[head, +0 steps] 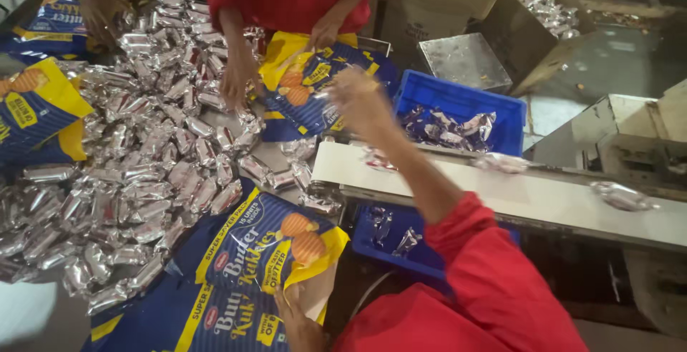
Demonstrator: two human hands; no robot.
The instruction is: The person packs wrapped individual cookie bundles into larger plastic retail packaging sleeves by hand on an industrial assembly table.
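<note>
My left hand (297,320) is at the bottom edge, gripping the yellow rim of a blue and yellow snack bag (268,248) that lies flat before me. My right hand (358,98), on a red-sleeved arm, is stretched out above the end of the white conveyor belt (544,202). It is blurred by motion, and I cannot tell whether it holds anything. A large heap of small silver foil packets (150,144) covers the table to the left. Several more silver packets (622,194) ride on the belt.
Across the table a person in a red shirt has one hand (236,80) on the heap and the other (325,30) on another blue and yellow bag (315,80). A third person's hand (96,12) works at top left. A blue crate (458,98) holds packets.
</note>
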